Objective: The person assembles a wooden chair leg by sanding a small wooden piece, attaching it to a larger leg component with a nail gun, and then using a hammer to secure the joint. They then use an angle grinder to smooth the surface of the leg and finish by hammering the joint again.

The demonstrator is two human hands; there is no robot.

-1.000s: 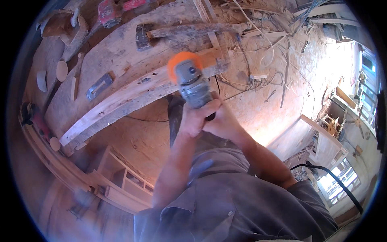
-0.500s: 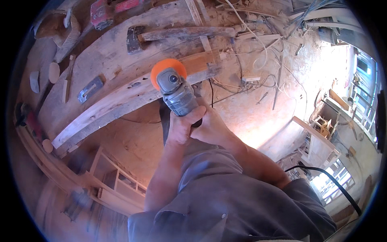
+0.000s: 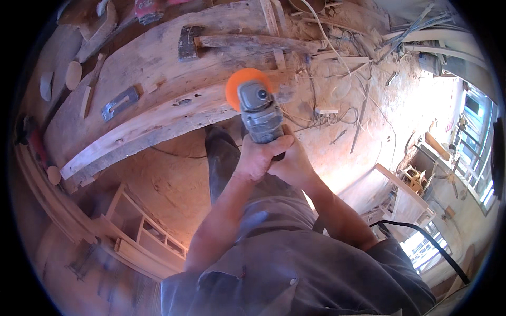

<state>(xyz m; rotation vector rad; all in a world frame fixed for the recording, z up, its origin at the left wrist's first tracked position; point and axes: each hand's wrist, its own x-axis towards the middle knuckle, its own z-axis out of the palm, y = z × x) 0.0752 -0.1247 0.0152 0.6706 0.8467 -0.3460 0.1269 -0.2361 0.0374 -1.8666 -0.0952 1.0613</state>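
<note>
An angle grinder (image 3: pixel 262 118) with a grey body and an orange disc (image 3: pixel 235 87) is gripped by both my hands. My left hand (image 3: pixel 258 157) wraps its body from the left. Closed round its rear end, my right hand (image 3: pixel 293 164) presses close beside the left. The disc lies over the edge of a thick curved wooden slab (image 3: pixel 142 125), toward the slab's right end; whether it touches the wood I cannot tell. The slab's near edge is pale, with dark knots and holes.
On the slab lie an axe (image 3: pixel 253 42), a slotted metal plate (image 3: pixel 120 104) and a thin wooden stick (image 3: pixel 92 87). A red tool (image 3: pixel 36 138) sits at the far left. Cables and wood scraps litter the floor at right. A wooden frame (image 3: pixel 139 224) stands lower left.
The grinder and both my hands have moved right along the slab's edge. The view has shifted slightly, and more of my leg shows beneath the slab. Both hands keep their hold.
</note>
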